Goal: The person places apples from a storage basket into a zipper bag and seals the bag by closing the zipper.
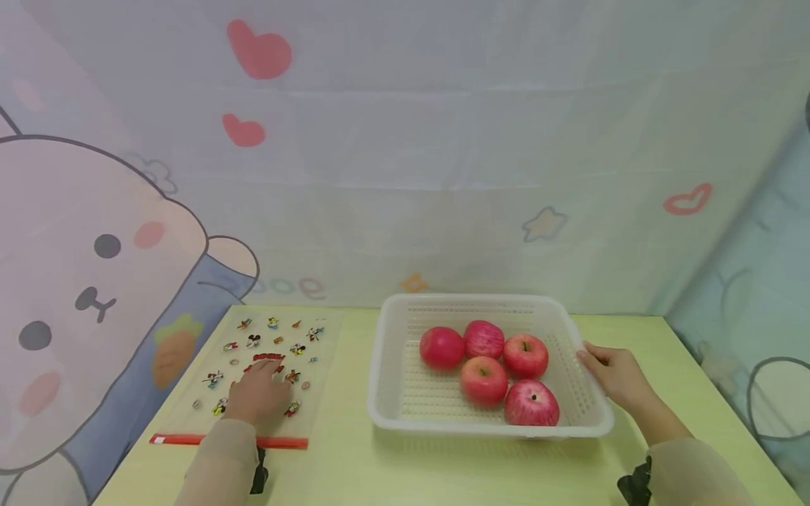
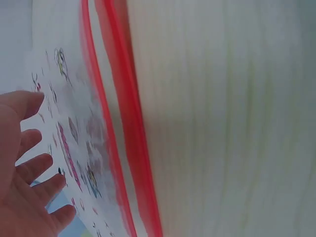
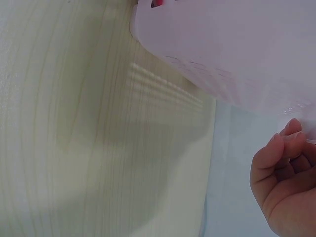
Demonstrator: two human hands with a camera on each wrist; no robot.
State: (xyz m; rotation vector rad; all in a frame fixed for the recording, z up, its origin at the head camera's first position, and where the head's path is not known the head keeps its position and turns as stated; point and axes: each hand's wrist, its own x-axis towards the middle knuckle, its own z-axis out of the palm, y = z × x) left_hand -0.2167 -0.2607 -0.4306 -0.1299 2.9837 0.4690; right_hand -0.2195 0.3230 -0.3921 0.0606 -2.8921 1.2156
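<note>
On the left of the table lies a clear slider zip bag (image 1: 209, 400) printed with small cartoon figures, its red zip strip (image 2: 129, 118) along the near edge. My left hand (image 1: 258, 395) is over the printed middle of this bag; in the left wrist view its fingers (image 2: 37, 168) are spread and hold nothing. A white plastic basket (image 1: 487, 426) stands to the right with several red apples (image 1: 484, 381) in it. My right hand (image 1: 616, 376) grips the basket's right rim, fingers (image 3: 294, 143) curled at the edge in the right wrist view.
The pale wood-grain table (image 1: 342, 464) runs back to a hanging cloth (image 1: 405, 140) printed with hearts and a cartoon animal. Cloth also hangs along the right side. A strip of tabletop separates bag and basket.
</note>
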